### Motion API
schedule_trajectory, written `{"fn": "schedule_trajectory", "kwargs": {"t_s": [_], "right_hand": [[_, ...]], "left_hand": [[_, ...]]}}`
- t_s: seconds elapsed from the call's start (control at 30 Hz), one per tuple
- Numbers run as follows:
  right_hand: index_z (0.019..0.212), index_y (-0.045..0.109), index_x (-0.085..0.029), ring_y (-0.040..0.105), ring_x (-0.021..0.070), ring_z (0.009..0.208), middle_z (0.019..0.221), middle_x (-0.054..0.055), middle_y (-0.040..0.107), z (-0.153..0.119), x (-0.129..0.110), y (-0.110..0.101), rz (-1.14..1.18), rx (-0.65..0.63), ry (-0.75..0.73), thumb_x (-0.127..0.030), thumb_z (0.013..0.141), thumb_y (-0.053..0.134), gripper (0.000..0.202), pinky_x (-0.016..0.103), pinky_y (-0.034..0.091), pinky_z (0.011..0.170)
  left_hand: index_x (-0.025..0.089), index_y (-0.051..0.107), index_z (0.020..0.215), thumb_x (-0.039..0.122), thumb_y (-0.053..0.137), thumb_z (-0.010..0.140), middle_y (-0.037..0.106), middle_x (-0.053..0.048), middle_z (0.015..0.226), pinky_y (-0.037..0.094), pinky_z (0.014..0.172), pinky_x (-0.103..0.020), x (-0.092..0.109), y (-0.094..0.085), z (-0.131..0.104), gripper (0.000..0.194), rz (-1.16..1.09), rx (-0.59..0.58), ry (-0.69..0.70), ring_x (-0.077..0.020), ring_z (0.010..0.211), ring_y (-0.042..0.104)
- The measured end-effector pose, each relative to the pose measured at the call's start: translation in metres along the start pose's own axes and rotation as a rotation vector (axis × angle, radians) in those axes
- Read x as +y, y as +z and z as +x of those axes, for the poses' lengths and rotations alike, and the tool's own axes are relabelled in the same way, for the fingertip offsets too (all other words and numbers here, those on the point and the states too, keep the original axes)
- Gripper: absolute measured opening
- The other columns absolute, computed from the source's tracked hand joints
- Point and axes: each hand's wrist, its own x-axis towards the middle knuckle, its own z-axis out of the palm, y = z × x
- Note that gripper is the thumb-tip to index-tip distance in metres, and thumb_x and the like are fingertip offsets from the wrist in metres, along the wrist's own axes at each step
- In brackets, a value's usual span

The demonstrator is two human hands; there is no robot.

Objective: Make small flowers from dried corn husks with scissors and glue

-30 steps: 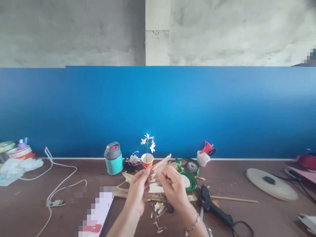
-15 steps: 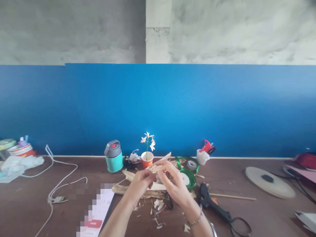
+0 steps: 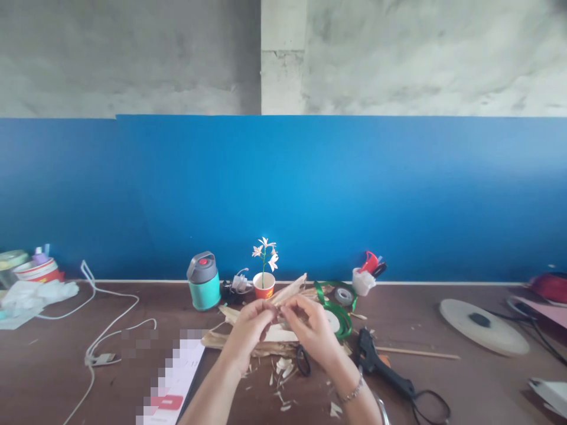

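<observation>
My left hand (image 3: 252, 327) and my right hand (image 3: 312, 324) meet fingertip to fingertip above the middle of the table. Both are closed in a pinch on something small and pale that I cannot make out. Beneath them lie dry, cream-coloured husks (image 3: 270, 348), with pale scraps (image 3: 284, 367) scattered nearer to me. The black handle loops of what look like scissors (image 3: 303, 360) show below my right hand. Beyond the hands, a white-petalled flower (image 3: 264, 254) on a green stem stands in a red and white paper cup (image 3: 264, 288).
Right of my hands are a green ribbon roll (image 3: 344, 321), a black glue gun (image 3: 384, 366) and a thin stick (image 3: 419, 352). A turquoise flask (image 3: 204, 289) stands at the back left. A white cable (image 3: 91, 342) runs along the left, and a round disc (image 3: 482, 327) lies right.
The fingers of my right hand have curled in and come down into a pinch against the left fingertips. My left hand has shifted slightly; the things on the table stay put.
</observation>
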Motion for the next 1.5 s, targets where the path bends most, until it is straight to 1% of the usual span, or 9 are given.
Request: {"fn": "schedule_trajectory", "kwargs": {"t_s": [0.2, 0.33, 0.6, 0.77, 0.9, 1.03, 1.23, 1.37, 1.5], "right_hand": [[0.065, 0.055, -0.017, 0.053, 0.0111, 0.049, 0.056, 0.0, 0.06, 0.003, 0.009, 0.004, 0.378, -0.026, 0.292, -0.049, 0.076, 0.064, 0.035, 0.022, 0.041, 0.048], [0.062, 0.055, -0.015, 0.05, 0.0073, 0.042, 0.053, 0.0, 0.061, 0.002, 0.007, -0.001, 0.637, -0.134, 0.409, -0.048, 0.07, 0.071, 0.037, 0.018, 0.036, 0.042], [0.062, 0.057, -0.014, 0.047, 0.0054, 0.036, 0.049, -0.002, 0.059, -0.003, 0.01, -0.009, 0.721, -0.266, 0.507, -0.041, 0.068, 0.075, 0.033, 0.016, 0.029, 0.036], [0.067, 0.058, -0.015, 0.051, 0.007, 0.044, 0.056, -0.001, 0.061, 0.001, 0.003, -0.006, 0.602, -0.153, 0.405, -0.04, 0.07, 0.073, 0.029, 0.018, 0.035, 0.043], [0.07, 0.062, -0.016, 0.054, 0.0115, 0.054, 0.061, 0.0, 0.061, 0.002, -0.004, -0.002, 0.337, -0.04, 0.272, -0.034, 0.071, 0.069, 0.019, 0.022, 0.04, 0.051], [0.064, 0.062, -0.017, 0.05, 0.0121, 0.056, 0.059, 0.0, 0.059, 0.0, -0.006, -0.001, 0.126, 0.031, 0.14, -0.023, 0.07, 0.062, 0.009, 0.023, 0.039, 0.054], [0.059, 0.057, -0.017, 0.045, 0.0076, 0.043, 0.052, -0.002, 0.057, 0.002, -0.001, -0.001, 0.526, -0.057, 0.444, -0.028, 0.065, 0.063, 0.015, 0.02, 0.035, 0.044], [0.057, 0.057, -0.016, 0.044, 0.0067, 0.043, 0.052, -0.001, 0.058, 0.002, -0.003, 0.0, 0.597, -0.03, 0.5, -0.031, 0.063, 0.067, 0.019, 0.02, 0.034, 0.043], [0.058, 0.057, -0.015, 0.045, 0.007, 0.043, 0.052, -0.001, 0.058, 0.002, -0.003, -0.001, 0.565, -0.039, 0.472, -0.036, 0.065, 0.07, 0.025, 0.02, 0.035, 0.045]], "left_hand": [[0.018, 0.064, 0.073, 0.029, 0.058, 0.079, 0.06, -0.002, 0.068, 0.04, 0.06, -0.025, -0.006, 0.001, -0.002, 0.014, 0.411, 0.132, 0.526, -0.016, 0.065, 0.053], [0.02, 0.069, 0.078, 0.026, 0.058, 0.082, 0.063, -0.006, 0.078, 0.044, 0.073, -0.03, -0.002, -0.001, -0.007, 0.013, 0.461, 0.069, 0.729, -0.0203, 0.08, 0.057], [0.02, 0.069, 0.083, 0.028, 0.058, 0.084, 0.062, -0.006, 0.086, 0.043, 0.081, -0.032, 0.012, -0.002, -0.018, 0.013, 0.383, -0.155, 0.629, -0.02, 0.086, 0.057], [0.019, 0.062, 0.074, 0.025, 0.055, 0.082, 0.061, -0.002, 0.074, 0.041, 0.068, -0.027, 0.012, 0.0, -0.017, 0.013, 0.449, 0.004, 0.608, -0.017, 0.072, 0.054], [0.019, 0.06, 0.069, 0.021, 0.055, 0.076, 0.059, -0.001, 0.069, 0.041, 0.065, -0.026, 0.01, 0.002, -0.014, 0.01, 0.497, 0.174, 0.606, -0.0159, 0.066, 0.053], [0.019, 0.062, 0.068, 0.023, 0.055, 0.075, 0.06, -0.002, 0.069, 0.041, 0.064, -0.026, 0.007, 0.001, -0.011, 0.011, 0.497, 0.184, 0.573, -0.0165, 0.067, 0.053], [0.016, 0.064, 0.073, 0.032, 0.059, 0.076, 0.058, 0.0, 0.06, 0.032, 0.051, -0.023, 0.002, -0.001, -0.006, 0.017, 0.366, 0.03, 0.332, -0.0126, 0.053, 0.046], [0.019, 0.064, 0.074, 0.029, 0.061, 0.075, 0.062, -0.003, 0.072, 0.039, 0.061, -0.026, 0.005, 0.0, -0.01, 0.011, 0.421, 0.094, 0.521, -0.0166, 0.065, 0.053], [0.02, 0.066, 0.075, 0.027, 0.057, 0.079, 0.063, -0.005, 0.077, 0.042, 0.07, -0.03, 0.009, -0.001, -0.014, 0.012, 0.516, 0.072, 0.644, -0.02, 0.076, 0.056]]}}
